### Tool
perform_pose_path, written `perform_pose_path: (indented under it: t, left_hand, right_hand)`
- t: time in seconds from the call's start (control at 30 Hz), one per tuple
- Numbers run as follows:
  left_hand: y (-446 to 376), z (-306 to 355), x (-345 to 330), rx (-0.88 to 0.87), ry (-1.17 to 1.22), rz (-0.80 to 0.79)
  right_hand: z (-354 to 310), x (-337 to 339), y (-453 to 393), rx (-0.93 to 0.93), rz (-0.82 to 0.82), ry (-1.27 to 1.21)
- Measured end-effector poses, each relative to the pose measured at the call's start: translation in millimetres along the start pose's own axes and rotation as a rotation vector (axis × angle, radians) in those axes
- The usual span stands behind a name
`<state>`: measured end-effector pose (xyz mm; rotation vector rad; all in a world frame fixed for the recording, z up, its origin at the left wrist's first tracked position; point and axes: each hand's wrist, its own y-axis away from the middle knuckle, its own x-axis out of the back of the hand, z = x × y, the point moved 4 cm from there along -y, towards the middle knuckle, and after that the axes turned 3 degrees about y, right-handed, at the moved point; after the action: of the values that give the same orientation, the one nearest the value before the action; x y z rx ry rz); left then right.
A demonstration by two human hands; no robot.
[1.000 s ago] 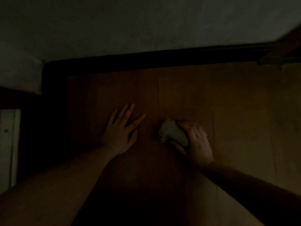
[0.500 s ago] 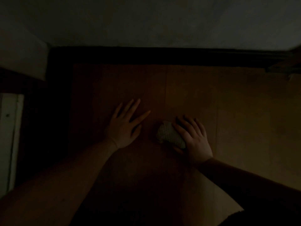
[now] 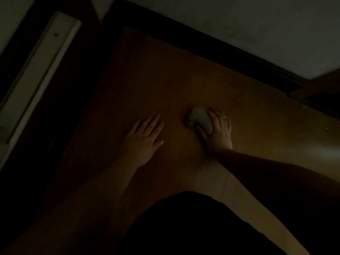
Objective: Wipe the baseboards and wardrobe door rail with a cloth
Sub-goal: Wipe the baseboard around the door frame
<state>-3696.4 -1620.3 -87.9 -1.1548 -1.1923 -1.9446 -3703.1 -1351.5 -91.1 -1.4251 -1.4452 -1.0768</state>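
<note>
Our right hand (image 3: 219, 129) has its grip curled around the balled-up cloth (image 3: 199, 119), which sits on the wood floor (image 3: 165, 80), well apart from the dark baseboard (image 3: 211, 46). Our left hand (image 3: 143, 138) lies flat on the floor with straight fingers and holds nothing. To wipe well, we think we should lean on the flat hand, slide the cloth up to the baseboard, and rub along it slowly.

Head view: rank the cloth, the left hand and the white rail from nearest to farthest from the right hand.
1. Cloth: gripped in the right hand.
2. Left hand: flat on the floor, to its left.
3. White rail: far left edge.
</note>
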Motion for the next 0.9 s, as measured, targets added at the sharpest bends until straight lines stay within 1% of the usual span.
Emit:
perform_pose_path:
  t: [0.13, 0.2, 0.27, 0.37, 0.43, 0.53, 0.57, 0.63, 0.7, 0.77, 0.83, 0.9]
  left_hand:
    - [105.5, -31.8, -24.2, 0.108, 0.085, -0.092]
    - [144.3, -44.6, -31.2, 0.116, 0.098, -0.092]
    - [171.8, -58.4, -31.2, 0.106, 0.069, -0.064]
    - [192.1, -81.3, -21.0, 0.07, 0.018, 0.039]
    - [203.1, -88.0, -12.1, 0.049, -0.003, 0.058]
    - [233.2, -95.3, 6.1, 0.141, 0.051, 0.126]
    - [245.8, -93.6, 15.8, 0.183, 0.104, 0.13]
    - [275.4, -82.9, 33.2, 0.242, 0.175, 0.132]
    - [301.7, -71.2, 61.5, 0.266, 0.208, 0.179]
    - [324.3, -60.5, 97.4, 0.283, 0.257, 0.248]
    - [351.2, -47.1, 128.6, 0.281, 0.264, 0.273]
    - [385.7, -27.1, 154.7, 0.277, 0.278, 0.236]
  right_hand:
    - [-6.1, 3.5, 3.2, -0.031, -0.012, 0.009]
    - [-9.2, 4.9, 5.4, -0.03, -0.013, 0.01]
    - [-15.0, 6.7, 6.5, -0.051, 0.008, -0.012]
    - [-25.7, 7.3, 16.1, -0.064, 0.039, -0.091]
    - [-50.9, -0.8, 28.4, -0.029, -0.03, -0.203]
    - [-117.4, 0.9, 60.9, 0.113, -0.112, -0.368]
    - [-137.8, 8.5, 71.2, 0.147, -0.136, -0.373]
    - [-183.7, 29.4, 91.9, 0.272, -0.224, -0.352]
    - [-225.8, 61.6, 107.6, 0.367, -0.279, -0.395]
    - [-257.2, 97.7, 126.6, 0.425, -0.29, -0.397]
    - [-276.1, 142.7, 147.9, 0.407, -0.244, -0.396]
    - [-286.1, 194.0, 165.9, 0.328, -0.22, -0.413]
